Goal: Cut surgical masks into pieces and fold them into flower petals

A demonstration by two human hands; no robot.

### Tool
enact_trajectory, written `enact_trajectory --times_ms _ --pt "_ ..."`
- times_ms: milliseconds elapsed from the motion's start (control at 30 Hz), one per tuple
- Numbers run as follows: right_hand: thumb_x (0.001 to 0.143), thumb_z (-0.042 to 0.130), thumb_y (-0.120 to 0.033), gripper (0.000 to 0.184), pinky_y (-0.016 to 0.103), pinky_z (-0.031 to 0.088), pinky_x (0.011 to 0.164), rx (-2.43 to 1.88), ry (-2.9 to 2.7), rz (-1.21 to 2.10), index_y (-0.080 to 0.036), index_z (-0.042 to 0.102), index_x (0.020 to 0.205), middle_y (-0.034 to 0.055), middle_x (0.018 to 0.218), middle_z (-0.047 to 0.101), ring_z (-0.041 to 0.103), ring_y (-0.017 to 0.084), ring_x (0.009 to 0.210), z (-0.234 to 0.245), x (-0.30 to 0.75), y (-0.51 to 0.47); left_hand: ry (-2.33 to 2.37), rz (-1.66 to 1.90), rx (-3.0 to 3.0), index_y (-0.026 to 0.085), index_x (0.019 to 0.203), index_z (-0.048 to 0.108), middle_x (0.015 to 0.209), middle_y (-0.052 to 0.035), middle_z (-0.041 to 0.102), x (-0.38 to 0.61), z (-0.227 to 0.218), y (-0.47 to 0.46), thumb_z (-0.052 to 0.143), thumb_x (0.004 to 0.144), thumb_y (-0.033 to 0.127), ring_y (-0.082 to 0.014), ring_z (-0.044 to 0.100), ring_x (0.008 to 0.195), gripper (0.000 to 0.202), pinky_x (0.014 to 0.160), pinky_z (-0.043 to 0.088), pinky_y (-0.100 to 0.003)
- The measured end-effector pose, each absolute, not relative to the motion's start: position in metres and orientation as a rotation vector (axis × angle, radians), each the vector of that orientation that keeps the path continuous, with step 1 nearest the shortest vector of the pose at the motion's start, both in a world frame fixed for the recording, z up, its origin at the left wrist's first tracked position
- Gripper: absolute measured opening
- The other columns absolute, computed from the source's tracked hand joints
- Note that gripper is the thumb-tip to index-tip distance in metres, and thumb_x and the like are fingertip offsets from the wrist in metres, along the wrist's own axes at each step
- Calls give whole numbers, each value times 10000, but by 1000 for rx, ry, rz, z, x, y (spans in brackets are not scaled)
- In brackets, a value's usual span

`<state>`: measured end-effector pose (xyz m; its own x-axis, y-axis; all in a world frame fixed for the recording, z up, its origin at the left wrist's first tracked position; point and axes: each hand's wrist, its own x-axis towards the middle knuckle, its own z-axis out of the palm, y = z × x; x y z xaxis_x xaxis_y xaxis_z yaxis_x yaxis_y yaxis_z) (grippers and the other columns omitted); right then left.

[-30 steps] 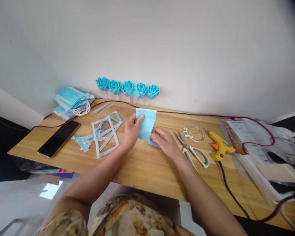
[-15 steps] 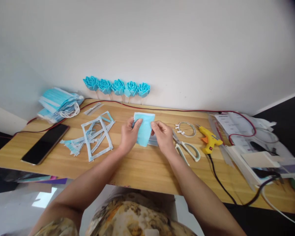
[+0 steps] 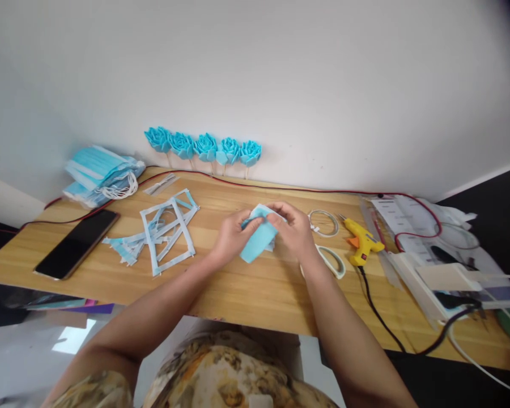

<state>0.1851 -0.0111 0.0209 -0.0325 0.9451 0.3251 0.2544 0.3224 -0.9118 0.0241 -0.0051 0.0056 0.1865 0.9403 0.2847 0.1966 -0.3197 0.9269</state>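
Observation:
Both my hands hold a light blue piece of mask fabric (image 3: 258, 241) just above the middle of the wooden table (image 3: 246, 289). My left hand (image 3: 233, 237) pinches its left upper edge with thumb and fingers. My right hand (image 3: 294, 229) curls over its right upper edge, fingers closed on it. The fabric hangs tilted, lower corner pointing towards me. White-handled scissors (image 3: 332, 261) lie right beside my right wrist, partly hidden by it.
Cut mask frames and strips (image 3: 164, 232) lie left of my hands, a black phone (image 3: 76, 243) further left, a stack of blue masks (image 3: 102, 175) at the back left. Several blue fabric roses (image 3: 204, 146) stand against the wall. A wire coil (image 3: 323, 222), yellow glue gun (image 3: 361, 242) and boxes with cables (image 3: 446, 272) fill the right.
The fabric piece was held up flat by my left hand; my right hand rose from the table and took its other edge, and now both hands have folded and tilted it lower.

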Motion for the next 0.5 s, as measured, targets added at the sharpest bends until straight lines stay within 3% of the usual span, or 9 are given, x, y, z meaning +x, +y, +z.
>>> enact_trajectory --times_ms 167,500 --pt "838 643 -363 193 253 457 648 -1239 -1659 488 -202 690 745 -5 711 681 599 143 664 25 186 -15 1025 1077 1806 166 651 538 621 22 511 26 3 -7 564 855 367 -108 470 610 287 574 352 -226" --pt "881 567 -359 228 246 387 566 -1331 -1422 274 -194 636 739 -36 615 576 495 120 571 24 202 -8 1043 1033 1766 164 644 530 627 18 484 24 -1 -4 566 862 420 -111 439 619 338 596 351 -239"
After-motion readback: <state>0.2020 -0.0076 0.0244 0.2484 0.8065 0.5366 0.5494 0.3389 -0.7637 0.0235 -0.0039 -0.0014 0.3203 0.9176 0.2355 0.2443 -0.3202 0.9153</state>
